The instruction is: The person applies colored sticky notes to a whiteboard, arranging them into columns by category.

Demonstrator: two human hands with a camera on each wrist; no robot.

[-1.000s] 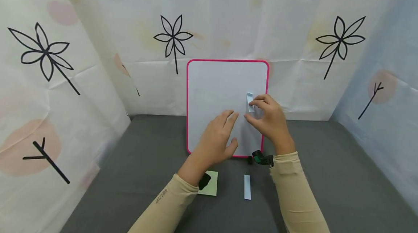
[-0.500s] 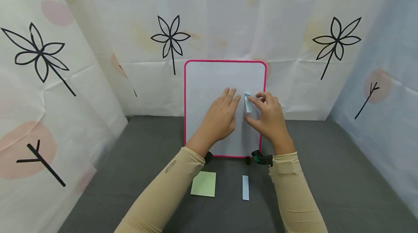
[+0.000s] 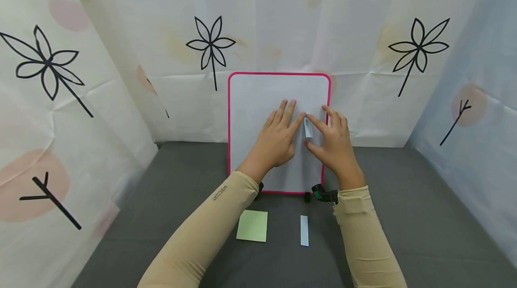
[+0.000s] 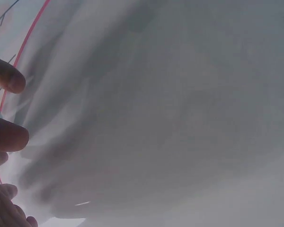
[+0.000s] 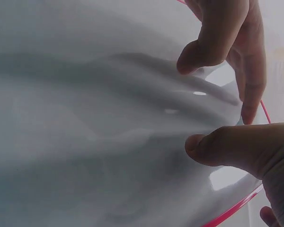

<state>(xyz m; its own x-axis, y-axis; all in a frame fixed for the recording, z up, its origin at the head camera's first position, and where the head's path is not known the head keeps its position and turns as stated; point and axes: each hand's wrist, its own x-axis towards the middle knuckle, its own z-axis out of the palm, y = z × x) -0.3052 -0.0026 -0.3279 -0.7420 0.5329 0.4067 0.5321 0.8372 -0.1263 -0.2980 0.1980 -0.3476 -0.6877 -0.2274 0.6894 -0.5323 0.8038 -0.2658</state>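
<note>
A white board [image 3: 258,95] with a pink frame stands upright at the back of the dark table. On its right half hangs a narrow pale blue paper strip [image 3: 308,129]. My left hand [image 3: 275,141] lies over the board with its fingers extended, its index fingertip right at the strip's top end. From the other side, the index fingertip of my right hand [image 3: 336,146] meets that same top end. The right thumb [image 5: 206,147] stays apart from the index finger, below it. The strip's lower end hangs free between the hands.
On the table in front of the board lie a light green square sticky note [image 3: 252,226] and a second pale blue strip [image 3: 304,230]. A small black foot [image 3: 308,197] shows under the board. Patterned cloth [image 3: 153,50] surrounds the table on three sides.
The left hand has moved up and right across the board until its index fingertip reaches the strip's top. The right index finger has shifted up to the strip's top end.
</note>
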